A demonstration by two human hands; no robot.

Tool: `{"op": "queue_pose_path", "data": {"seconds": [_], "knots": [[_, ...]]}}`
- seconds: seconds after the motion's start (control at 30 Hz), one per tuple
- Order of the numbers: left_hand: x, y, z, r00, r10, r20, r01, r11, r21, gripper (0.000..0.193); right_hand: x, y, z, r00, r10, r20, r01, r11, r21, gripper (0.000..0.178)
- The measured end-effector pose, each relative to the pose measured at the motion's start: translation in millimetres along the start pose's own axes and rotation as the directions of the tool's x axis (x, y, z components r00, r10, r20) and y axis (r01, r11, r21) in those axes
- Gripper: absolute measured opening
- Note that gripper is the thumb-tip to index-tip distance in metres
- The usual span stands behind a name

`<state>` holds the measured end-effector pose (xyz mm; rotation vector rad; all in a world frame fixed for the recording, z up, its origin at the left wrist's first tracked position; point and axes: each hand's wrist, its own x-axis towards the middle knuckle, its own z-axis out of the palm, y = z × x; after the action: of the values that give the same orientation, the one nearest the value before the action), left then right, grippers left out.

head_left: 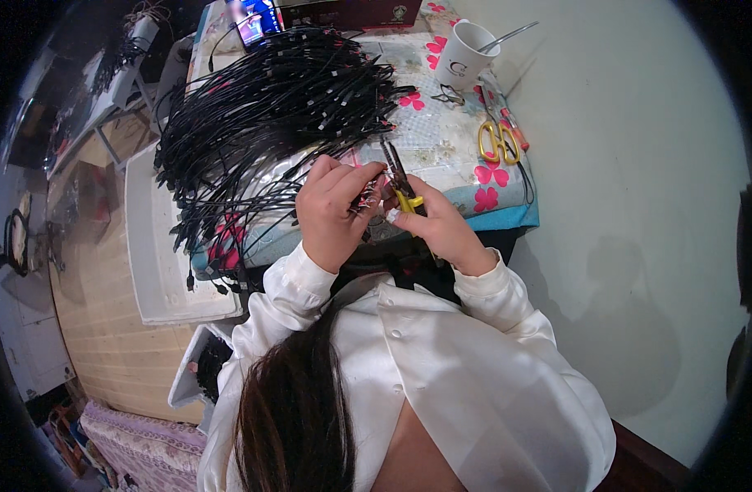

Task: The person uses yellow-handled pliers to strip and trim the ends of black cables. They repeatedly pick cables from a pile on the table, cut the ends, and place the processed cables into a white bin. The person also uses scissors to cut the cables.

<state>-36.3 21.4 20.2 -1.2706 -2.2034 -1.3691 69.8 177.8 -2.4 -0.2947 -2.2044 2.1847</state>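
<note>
While lit: floral cloth tbl [441, 139] w/ cable pile [261, 107], pale wall [630, 164].

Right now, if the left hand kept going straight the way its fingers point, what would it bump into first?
Probably the pliers in the right hand: the left hand points right toward them, almost touching. Depth is hard to judge.

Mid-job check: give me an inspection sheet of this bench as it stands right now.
Surface: table under a floral cover, pink flowers.
Job's things: yellow-handled pliers in the right hand; cable ends pinched by the left hand.
Clutter: white mug with spoon, yellow-handled scissors.
Grips: both hands closed on their items.
Cables: large black bundle fanned across the table.
Surroundings: white tray at left, phone at the far edge, pale wall at right.
</note>
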Motion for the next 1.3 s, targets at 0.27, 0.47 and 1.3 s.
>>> {"op": "queue_pose_path", "data": {"seconds": [0.27,0.47,1.3], "knots": [[-1.7,-0.4,2.6,1.0,0.016,-0.01,-0.016,1.0,0.004,0.036,2.7,2.1,-0.8,0.999,-0.043,-0.009,0.04,0.979,-0.201,0.035],[-2.2,-0.3,3.0,1.0,-0.001,0.001,0.001,1.0,0.002,0.033,0.4,-2.6,-0.9,0.999,-0.043,-0.017,0.037,0.963,-0.266,0.036],[-7.2,4.0,11.3,0.99,0.065,-0.126,-0.046,0.988,0.146,0.039,-9.3,-6.5,25.8,0.997,0.013,-0.078,-0.005,0.995,0.098,0.043]]}}
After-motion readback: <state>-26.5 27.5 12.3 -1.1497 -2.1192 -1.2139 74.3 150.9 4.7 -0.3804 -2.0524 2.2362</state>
